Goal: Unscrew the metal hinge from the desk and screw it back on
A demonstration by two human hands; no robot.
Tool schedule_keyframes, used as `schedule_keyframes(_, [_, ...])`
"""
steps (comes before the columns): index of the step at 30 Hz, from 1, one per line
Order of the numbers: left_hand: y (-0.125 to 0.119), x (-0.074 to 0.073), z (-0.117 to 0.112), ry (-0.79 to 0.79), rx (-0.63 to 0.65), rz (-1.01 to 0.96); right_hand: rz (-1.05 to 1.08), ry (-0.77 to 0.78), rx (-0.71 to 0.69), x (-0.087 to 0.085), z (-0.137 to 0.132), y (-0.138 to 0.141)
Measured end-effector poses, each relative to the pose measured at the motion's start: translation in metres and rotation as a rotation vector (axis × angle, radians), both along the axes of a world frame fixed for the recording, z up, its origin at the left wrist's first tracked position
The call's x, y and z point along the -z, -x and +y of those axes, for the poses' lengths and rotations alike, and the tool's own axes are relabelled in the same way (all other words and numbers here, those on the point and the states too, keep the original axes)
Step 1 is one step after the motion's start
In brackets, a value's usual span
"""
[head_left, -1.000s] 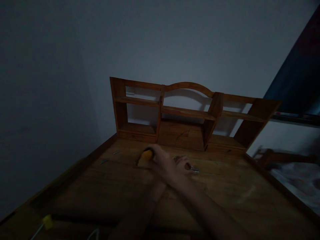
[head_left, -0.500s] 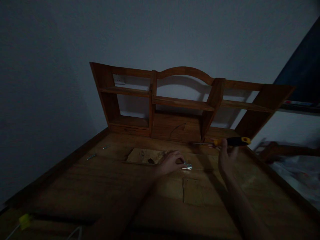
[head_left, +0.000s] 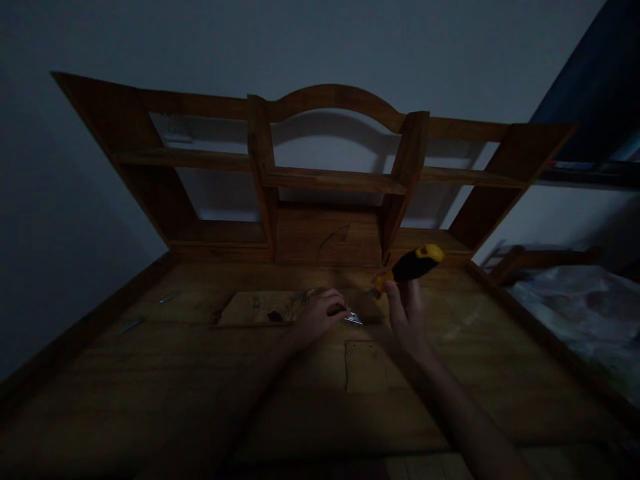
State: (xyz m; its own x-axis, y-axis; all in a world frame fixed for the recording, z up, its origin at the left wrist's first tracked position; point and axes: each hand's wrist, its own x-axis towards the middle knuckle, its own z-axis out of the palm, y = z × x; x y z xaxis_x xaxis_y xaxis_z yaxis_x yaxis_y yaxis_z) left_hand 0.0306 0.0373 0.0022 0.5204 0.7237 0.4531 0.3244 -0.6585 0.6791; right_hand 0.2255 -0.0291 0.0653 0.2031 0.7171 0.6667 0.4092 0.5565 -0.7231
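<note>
My right hand grips a screwdriver with a black and yellow handle, its handle end raised to the right and its shaft slanting down to the left. My left hand has its thumb and fingers closed on a small shiny metal hinge at the wooden desk top. The screwdriver's tip is dim and hard to make out near the hinge. Behind the left hand lies a pale wooden board with a dark hole in it. A square wooden piece is nearer to me.
A wooden shelf unit stands along the back of the desk against the wall. Two thin metal pieces, one of them a metal rod, lie at the left. Plastic bags are beyond the right edge.
My right hand has brought the screwdriver left toward the hinge and tilted it from level to tip-down. The left hand keeps hold of the hinge. The view has shifted closer.
</note>
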Motion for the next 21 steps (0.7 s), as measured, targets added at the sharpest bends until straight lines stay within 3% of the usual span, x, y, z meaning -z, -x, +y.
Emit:
schedule_keyframes(8, [0.0, 0.0, 0.001, -0.081, -0.004, 0.033, -0.207, -0.027, 0.054, 0.003, -0.01, 0.006])
schedule_keyframes(21, [0.003, 0.001, 0.004, -0.13, 0.018, 0.039, -0.227, -0.032, 0.004, 0.01, 0.001, 0.0])
